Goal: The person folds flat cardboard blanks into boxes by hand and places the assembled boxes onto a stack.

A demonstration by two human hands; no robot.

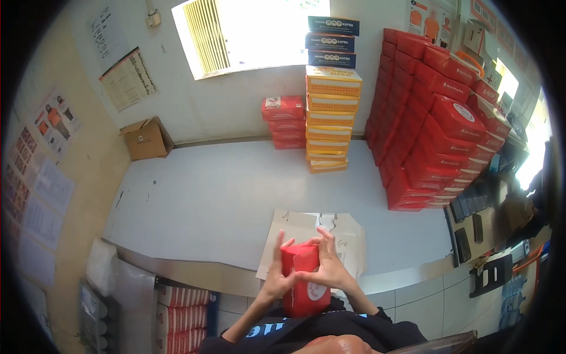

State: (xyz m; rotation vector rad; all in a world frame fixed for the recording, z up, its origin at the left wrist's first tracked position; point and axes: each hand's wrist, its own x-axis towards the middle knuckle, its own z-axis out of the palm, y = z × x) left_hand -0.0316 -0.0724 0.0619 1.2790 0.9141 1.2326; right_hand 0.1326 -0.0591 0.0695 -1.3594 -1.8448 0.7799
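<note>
A red cardboard box [307, 300] with a pale round label is held upright against my body at the table's front edge. My left hand [280, 274] grips its left side, the index finger raised. On the other side, my right hand [326, 264] presses the box's right edge, with its thumb across the front toward my left thumb. Beneath and beyond the hands lie flat, unfolded cardboard blanks [348, 236], their pale inner side up. The lower part of the box meets my dark shirt.
Tall stacks of red boxes [407, 124] stand at the right. Yellow-and-white boxes [333, 112], topped by dark blue ones [331, 42], rise at the back beside shorter red boxes [287, 124]. A brown carton [146, 140] sits at the back left. Packed boxes [183, 318] fill a low shelf.
</note>
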